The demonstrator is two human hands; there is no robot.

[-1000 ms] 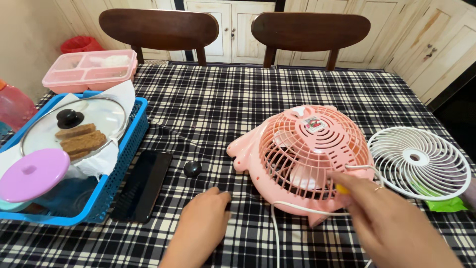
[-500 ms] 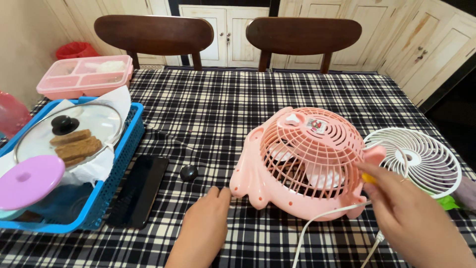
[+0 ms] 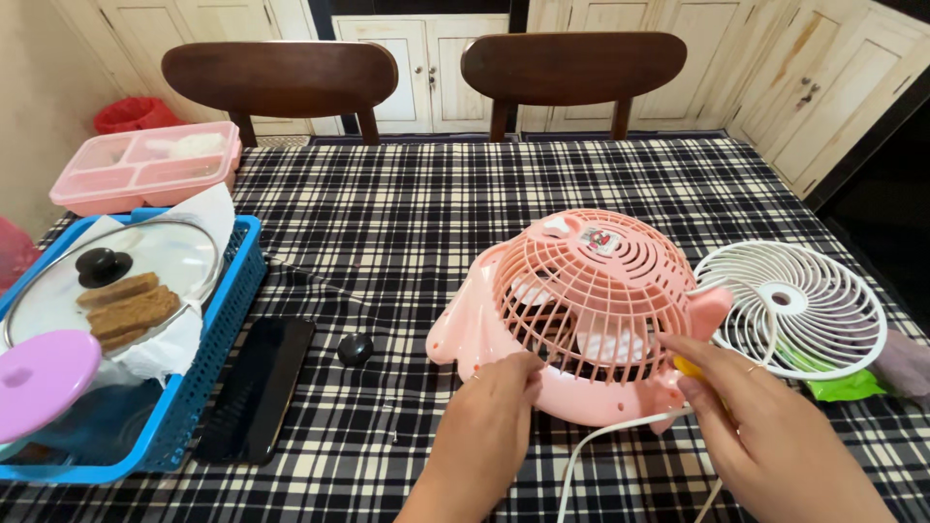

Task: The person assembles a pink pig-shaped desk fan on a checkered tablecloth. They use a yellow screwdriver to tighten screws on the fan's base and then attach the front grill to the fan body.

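A pink table fan [image 3: 581,300] lies tilted on its back on the checked tablecloth [image 3: 417,213], its cage facing up. My left hand [image 3: 484,431] curls its fingers against the lower front edge of the cage and holds it. My right hand [image 3: 765,441] is at the fan's right foot, closed on a small yellow-handled tool [image 3: 687,366] whose tip is hidden behind the fan. A white cord [image 3: 605,441] runs from under the fan between my hands.
A loose white fan grille [image 3: 790,305] lies right of the fan, over something green [image 3: 841,387]. A black knob [image 3: 356,349] and a flat black device [image 3: 257,387] lie to the left. A blue basket [image 3: 231,305] holds a glass lid [image 3: 165,252] and a purple lid [image 3: 44,383]. A pink lunch box [image 3: 145,165] and two chairs stand at the far edge.
My left hand has moved up from the cloth onto the fan's cage. My right hand has shifted along the fan's right side toward its foot with the yellow tool.
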